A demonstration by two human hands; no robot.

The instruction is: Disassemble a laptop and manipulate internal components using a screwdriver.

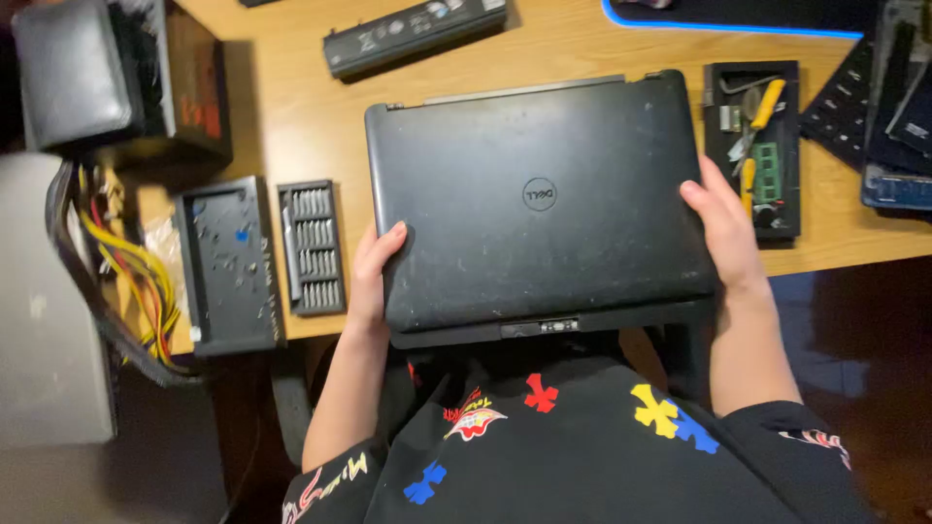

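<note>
A closed black laptop [539, 199] with a dusty lid lies at the near edge of a wooden desk [291, 107], its front overhanging towards my lap. My left hand [372, 275] grips its left side, thumb on the lid. My right hand [723, 231] holds its right side, fingers on top near the front corner. Both forearms reach up from a black garment with coloured cross shapes.
A screwdriver bit set [311, 247] and a black tray [228, 264] lie left of the laptop. A laptop battery [413, 34] sits at the back. A black parts tray [755, 146] with yellow-handled tools stands at right. A computer power unit with cables [126, 262] is at far left.
</note>
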